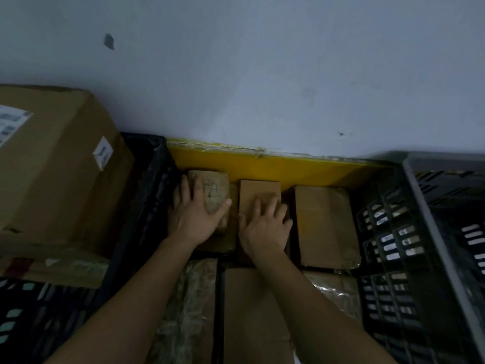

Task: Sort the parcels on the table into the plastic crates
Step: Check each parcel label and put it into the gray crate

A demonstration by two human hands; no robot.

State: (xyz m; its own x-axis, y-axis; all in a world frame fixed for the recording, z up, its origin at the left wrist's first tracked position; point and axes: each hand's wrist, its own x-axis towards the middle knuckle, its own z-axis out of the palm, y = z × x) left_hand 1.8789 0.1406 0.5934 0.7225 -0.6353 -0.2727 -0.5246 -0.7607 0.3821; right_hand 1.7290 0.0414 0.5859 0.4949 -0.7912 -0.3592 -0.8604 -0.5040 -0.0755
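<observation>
Inside a crate with a yellow far wall [288, 169], my left hand [195, 219] holds a tape-wrapped brown parcel [214, 187] with handwriting on it, thumb on its right edge and fingers on its left side. My right hand [265, 227] lies flat with spread fingers on a plain cardboard parcel [258, 191] beside it. A wider brown parcel [325, 224] sits to the right, untouched. Nearer me lie a plain cardboard parcel [252, 311] and a plastic-wrapped parcel [189, 311], partly hidden by my forearms.
A large cardboard box [52, 166] with white labels stands on the left, over a black crate [147, 185]. A grey-rimmed black lattice crate [433, 232] stands on the right. A pale wall rises directly behind the crates.
</observation>
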